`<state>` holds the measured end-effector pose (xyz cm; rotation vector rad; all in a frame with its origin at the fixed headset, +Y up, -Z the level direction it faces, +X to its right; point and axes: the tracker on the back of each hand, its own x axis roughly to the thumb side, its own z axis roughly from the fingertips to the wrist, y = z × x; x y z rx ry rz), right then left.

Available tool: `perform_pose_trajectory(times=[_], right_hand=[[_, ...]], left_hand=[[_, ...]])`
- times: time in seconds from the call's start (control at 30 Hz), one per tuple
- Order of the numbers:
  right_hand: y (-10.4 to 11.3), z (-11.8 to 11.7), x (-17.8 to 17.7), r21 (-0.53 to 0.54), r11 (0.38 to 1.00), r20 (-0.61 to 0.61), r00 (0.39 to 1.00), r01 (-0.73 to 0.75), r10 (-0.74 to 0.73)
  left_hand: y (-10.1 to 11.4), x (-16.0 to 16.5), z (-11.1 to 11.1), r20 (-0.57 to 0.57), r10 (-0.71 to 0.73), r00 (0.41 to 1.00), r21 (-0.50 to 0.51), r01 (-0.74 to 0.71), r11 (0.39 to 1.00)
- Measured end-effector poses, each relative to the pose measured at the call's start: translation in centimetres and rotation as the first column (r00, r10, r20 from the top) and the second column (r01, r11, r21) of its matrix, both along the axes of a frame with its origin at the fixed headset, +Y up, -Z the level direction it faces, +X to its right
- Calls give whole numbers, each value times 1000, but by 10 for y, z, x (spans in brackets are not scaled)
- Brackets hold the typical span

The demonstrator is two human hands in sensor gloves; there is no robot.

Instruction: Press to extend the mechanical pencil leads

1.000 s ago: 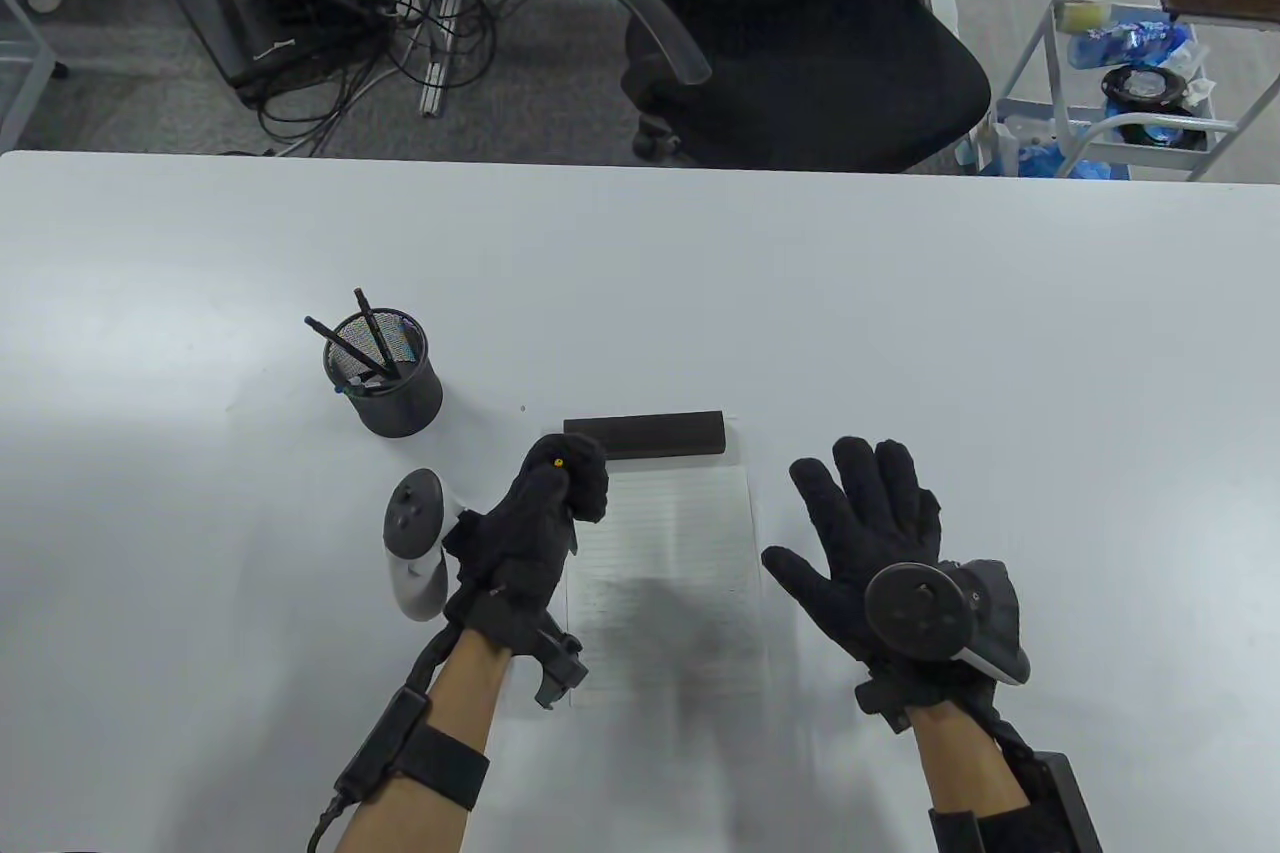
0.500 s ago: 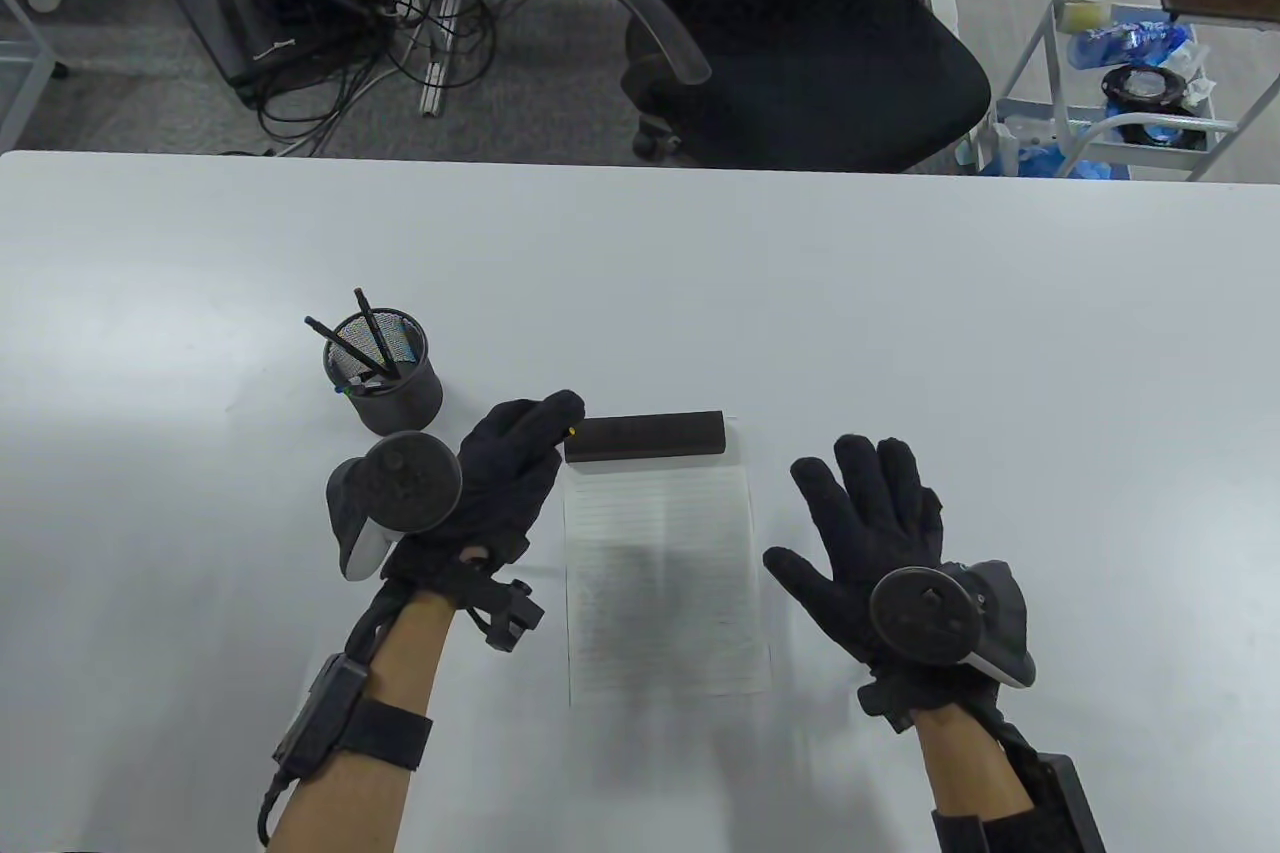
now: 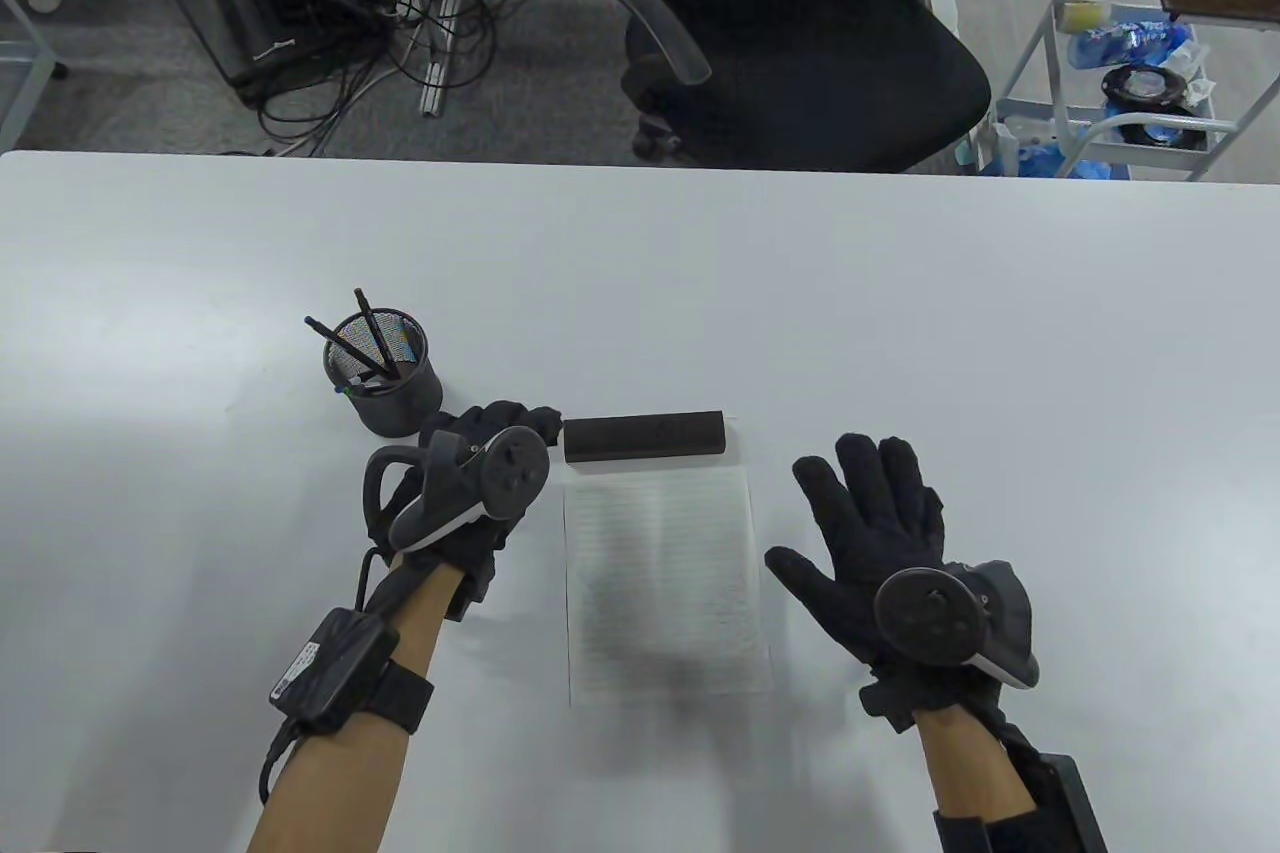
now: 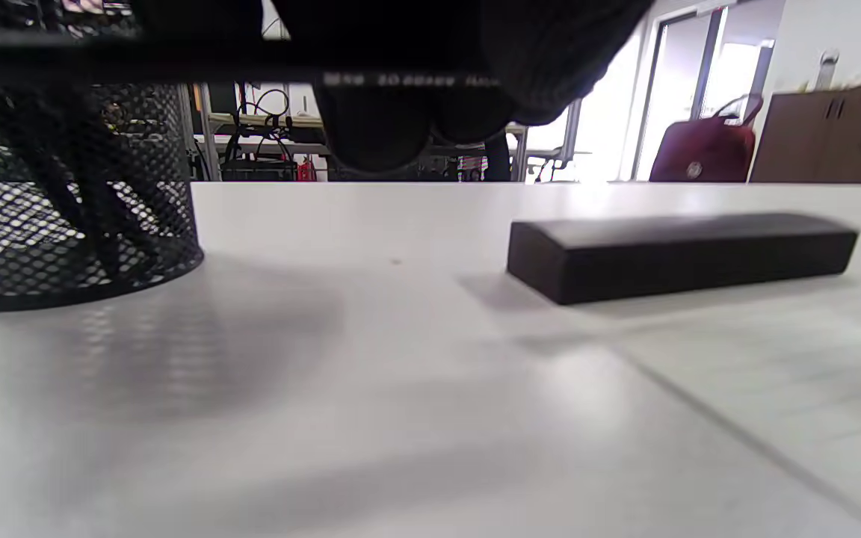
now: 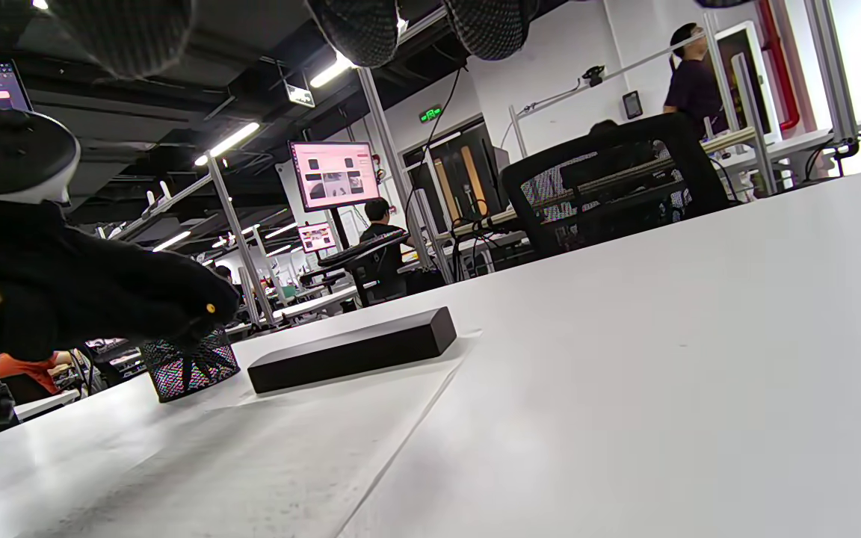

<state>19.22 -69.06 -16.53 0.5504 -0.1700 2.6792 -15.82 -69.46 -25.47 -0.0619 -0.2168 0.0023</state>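
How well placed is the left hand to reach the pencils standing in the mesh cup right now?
Probably yes. The left hand sits just beside the mesh cup, nothing lies between them, and the pencils stick out above its open rim.

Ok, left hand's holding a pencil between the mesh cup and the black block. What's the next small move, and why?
Probably carry it on to the black mesh pencil cup and drop it in. The left hand grips a dark mechanical pencil low beside the cup; the right hand lies spread, idle.

Overhead view; two low wrist views
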Motion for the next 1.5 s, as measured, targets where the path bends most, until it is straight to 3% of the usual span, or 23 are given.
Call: perform_pose_trajectory(times=[0.17, 0.53, 0.93, 1.17, 1.5], right_hand=[[1, 0, 1, 2, 1000, 2, 1000, 3, -3], [2, 0, 2, 4, 1000, 4, 1000, 7, -7], [3, 0, 2, -2, 1000, 4, 1000, 6, -6], [3, 0, 2, -1, 1000, 1, 1000, 6, -6], [3, 1, -1, -1, 1000, -7, 1000, 5, -5]], left_hand=[[-12, 4, -8, -15, -105, 994, -25, 105, 994], [-32, 18, -18, 3, -362, 932, 47, 362, 931], [-33, 19, -21, 5, -366, 931, 11, 365, 931], [-19, 14, -11, 0, -299, 954, 71, 299, 952], [22, -19, 16, -35, -160, 986, 268, 164, 949]])
